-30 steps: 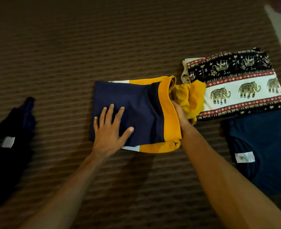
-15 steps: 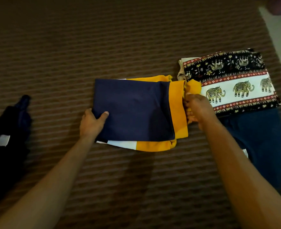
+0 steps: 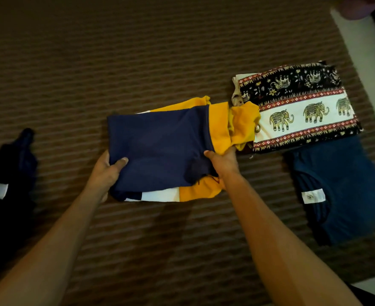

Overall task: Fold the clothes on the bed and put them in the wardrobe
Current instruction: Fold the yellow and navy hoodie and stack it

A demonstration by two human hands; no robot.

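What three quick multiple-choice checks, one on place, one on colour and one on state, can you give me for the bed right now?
1. Where is the elephant-print cloth relative to the navy-and-yellow garment?
A. To its right
B. To its left
C. Under it

2. What colour is the folded shirt with the white label?
A. Red
B. Dark blue
C. White

3. What is happening with the navy-and-yellow garment?
A. It lies untouched
B. One hand holds it
C. Both hands grip it

Key: 1 A, the print lies past the garment's yellow end, to the right. 2 B, the fabric around the label is dark blue. 3 C, the left hand and right hand each grip a near corner.
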